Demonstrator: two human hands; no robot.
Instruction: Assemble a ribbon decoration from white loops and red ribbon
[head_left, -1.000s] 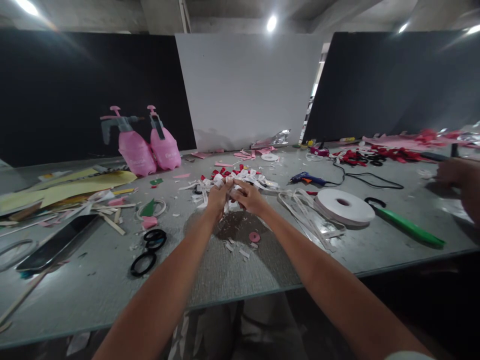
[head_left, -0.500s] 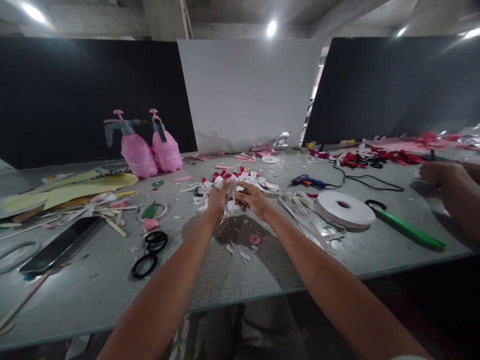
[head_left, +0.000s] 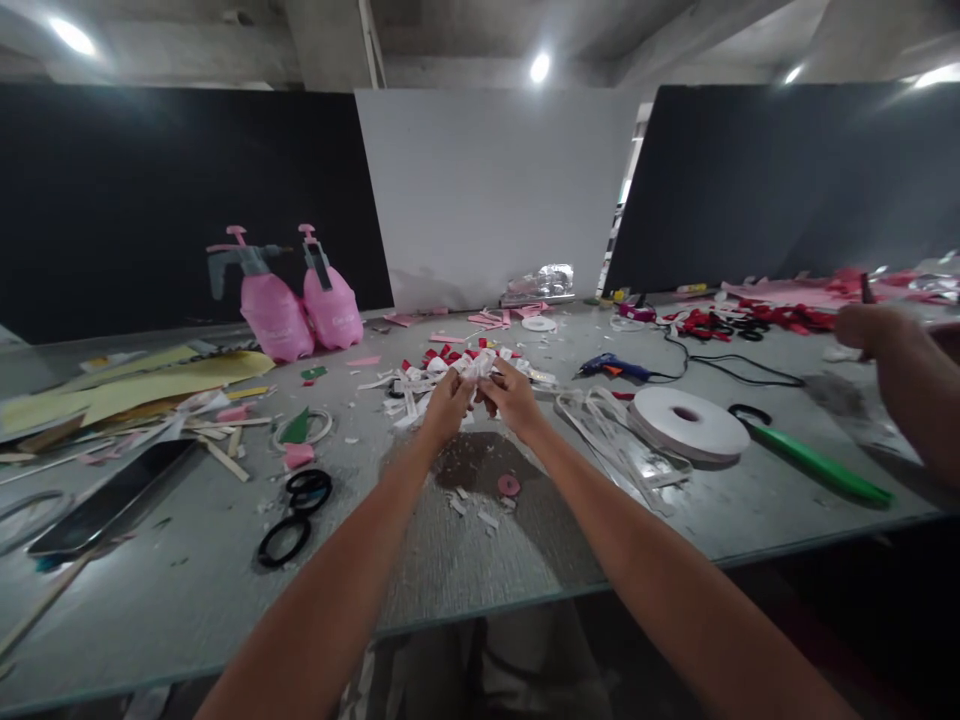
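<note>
Both hands are close together above the middle of the table, fingers closed on a piece of white ribbon (head_left: 478, 369). My left hand (head_left: 445, 405) pinches it from the left. From the right, my right hand (head_left: 513, 397) grips the same piece, its lower fingers curled beneath. The ribbon's exact shape is partly hidden by the fingers. Just behind and beside the hands lies a pile of cut red and white ribbon pieces (head_left: 411, 392). A pink disc (head_left: 508, 485) and small white scraps rest on the table nearer to me.
Right of my hands are a loose white ribbon length (head_left: 611, 440), a ribbon roll (head_left: 686, 424), a blue glue gun (head_left: 615, 366) and a green-wrapped hooked rod (head_left: 817, 462). Black scissors (head_left: 296, 515), a phone (head_left: 112, 497) and pink spray bottles (head_left: 276, 315) stand left. Another person's hand (head_left: 892, 350) is far right.
My hands have drawn closer around the white ribbon, the left one shifting slightly right. At the far right, the other person's hand has moved.
</note>
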